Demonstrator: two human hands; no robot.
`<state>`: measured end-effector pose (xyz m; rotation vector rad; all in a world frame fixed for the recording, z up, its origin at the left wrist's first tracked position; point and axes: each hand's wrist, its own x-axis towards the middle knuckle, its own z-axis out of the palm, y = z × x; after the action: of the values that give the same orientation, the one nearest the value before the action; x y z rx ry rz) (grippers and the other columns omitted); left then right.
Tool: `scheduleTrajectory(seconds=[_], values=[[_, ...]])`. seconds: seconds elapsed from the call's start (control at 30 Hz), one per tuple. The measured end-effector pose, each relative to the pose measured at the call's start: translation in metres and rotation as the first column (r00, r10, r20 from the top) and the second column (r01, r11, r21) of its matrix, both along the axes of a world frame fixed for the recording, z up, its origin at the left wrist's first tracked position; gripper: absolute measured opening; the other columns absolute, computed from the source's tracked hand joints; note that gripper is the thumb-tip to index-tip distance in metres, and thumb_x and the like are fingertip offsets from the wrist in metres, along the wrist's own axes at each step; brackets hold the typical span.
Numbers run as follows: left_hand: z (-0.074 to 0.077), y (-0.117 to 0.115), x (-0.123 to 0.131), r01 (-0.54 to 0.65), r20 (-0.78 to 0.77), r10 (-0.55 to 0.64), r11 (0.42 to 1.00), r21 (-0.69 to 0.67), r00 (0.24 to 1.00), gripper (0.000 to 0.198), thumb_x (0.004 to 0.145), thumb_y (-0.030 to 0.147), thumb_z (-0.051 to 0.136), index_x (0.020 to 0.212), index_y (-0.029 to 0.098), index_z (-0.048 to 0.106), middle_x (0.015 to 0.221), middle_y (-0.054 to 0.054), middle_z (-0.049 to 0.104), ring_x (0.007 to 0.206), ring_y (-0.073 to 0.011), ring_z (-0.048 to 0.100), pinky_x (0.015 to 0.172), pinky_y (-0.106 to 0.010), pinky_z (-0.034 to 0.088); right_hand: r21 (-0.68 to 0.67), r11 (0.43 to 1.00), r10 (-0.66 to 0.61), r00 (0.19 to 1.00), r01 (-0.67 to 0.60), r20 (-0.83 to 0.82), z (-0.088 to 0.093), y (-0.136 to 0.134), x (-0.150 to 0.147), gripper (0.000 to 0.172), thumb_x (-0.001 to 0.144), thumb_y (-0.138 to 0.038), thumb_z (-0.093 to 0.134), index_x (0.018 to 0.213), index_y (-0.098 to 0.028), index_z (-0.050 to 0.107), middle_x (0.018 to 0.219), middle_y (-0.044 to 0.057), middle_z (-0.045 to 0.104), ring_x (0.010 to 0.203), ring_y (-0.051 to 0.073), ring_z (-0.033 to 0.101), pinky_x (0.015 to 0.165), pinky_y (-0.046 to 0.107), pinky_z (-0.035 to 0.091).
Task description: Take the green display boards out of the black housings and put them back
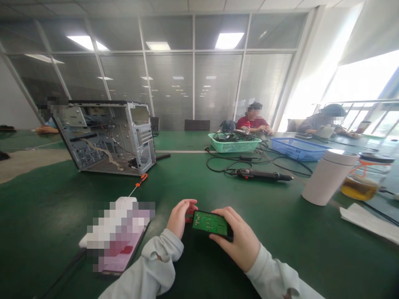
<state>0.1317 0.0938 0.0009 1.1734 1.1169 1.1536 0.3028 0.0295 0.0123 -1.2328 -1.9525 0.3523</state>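
A small green circuit board (pixel 209 223) in a black frame is held in front of me, tilted so its green face shows. My right hand (pixel 238 236) grips it at the right end, thumb below and fingers along the top edge. At its left end is my left hand (pixel 181 218), fingers loosely curved and apart; I cannot tell whether they touch the frame. An orange-handled screwdriver (pixel 141 180) lies farther off to the left. Nearer on that side are a white object (pixel 109 224), partly blurred out, and a phone with a pinkish screen (pixel 120 257).
An open computer case (pixel 109 137) stands at the left on the green table (pixel 174 178). Beyond my hands lies a black electric screwdriver (pixel 263 175) with its cable. A green basket (pixel 234 144), blue basket (pixel 297 149), white tumbler (pixel 328 178) and jar (pixel 363 178) stand rightward. People sit at the far side.
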Motion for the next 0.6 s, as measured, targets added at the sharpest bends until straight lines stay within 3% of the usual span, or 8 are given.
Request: scheduleTrajectory(seconds=[0.2,0.3,0.37,0.5,0.6], values=[[0.014,-0.019,0.009,0.176,-0.205,-0.122,0.946,0.27,0.971,0.027,0.078,0.034,0.042,0.079,0.016,0.062,0.078,-0.004,0.063,0.081,-0.0196,0.058,0.076,-0.031,0.043,0.062,0.998,0.008,1.0,-0.007,-0.028,-0.003,-0.006,0.003,0.044,0.065,-0.006,0.063,0.104,-0.022,0.049,0.101,0.003,0.047,0.093,0.021,0.046,0.082,0.032,0.04],[0.016,-0.024,0.007,0.225,-0.342,-0.09,0.899,0.377,0.935,0.027,0.082,0.033,0.039,0.089,0.018,0.061,0.087,-0.005,0.062,0.087,-0.0196,0.056,0.08,-0.03,0.041,0.041,0.999,-0.014,0.988,0.021,-0.155,-0.006,-0.005,0.004,0.039,0.068,-0.014,0.061,0.104,-0.021,0.047,0.1,0.003,0.049,0.093,0.021,0.048,0.081,0.032,0.04],[0.015,-0.026,0.006,0.215,-0.36,-0.058,0.884,0.414,0.931,0.029,0.084,0.033,0.037,0.101,0.02,0.056,0.095,-0.005,0.06,0.091,-0.0196,0.055,0.08,-0.03,0.041,-0.037,0.998,-0.058,0.952,0.05,-0.299,-0.008,-0.004,0.005,0.041,0.069,-0.022,0.061,0.105,-0.021,0.042,0.097,0.003,0.05,0.088,0.02,0.05,0.077,0.032,0.042],[0.011,-0.029,0.005,0.276,-0.399,-0.1,0.868,0.413,0.911,0.037,0.081,0.035,0.042,0.116,0.021,0.045,0.101,-0.006,0.057,0.087,-0.0189,0.055,0.075,-0.029,0.043,-0.203,0.979,-0.112,0.792,-0.015,-0.6,-0.012,0.002,0.007,0.042,0.07,-0.037,0.064,0.096,-0.02,0.036,0.076,-0.001,0.051,0.067,0.016,0.053,0.058,0.024,0.045],[0.011,-0.029,0.006,0.352,-0.471,-0.153,0.859,0.371,0.869,0.04,0.078,0.037,0.048,0.114,0.021,0.045,0.094,-0.005,0.059,0.079,-0.0179,0.056,0.069,-0.028,0.044,-0.442,0.887,-0.249,0.672,-0.131,-0.698,-0.01,0.007,0.011,0.048,0.063,-0.048,0.069,0.079,-0.019,0.034,0.063,-0.004,0.051,0.05,0.013,0.052,0.042,0.018,0.039]])
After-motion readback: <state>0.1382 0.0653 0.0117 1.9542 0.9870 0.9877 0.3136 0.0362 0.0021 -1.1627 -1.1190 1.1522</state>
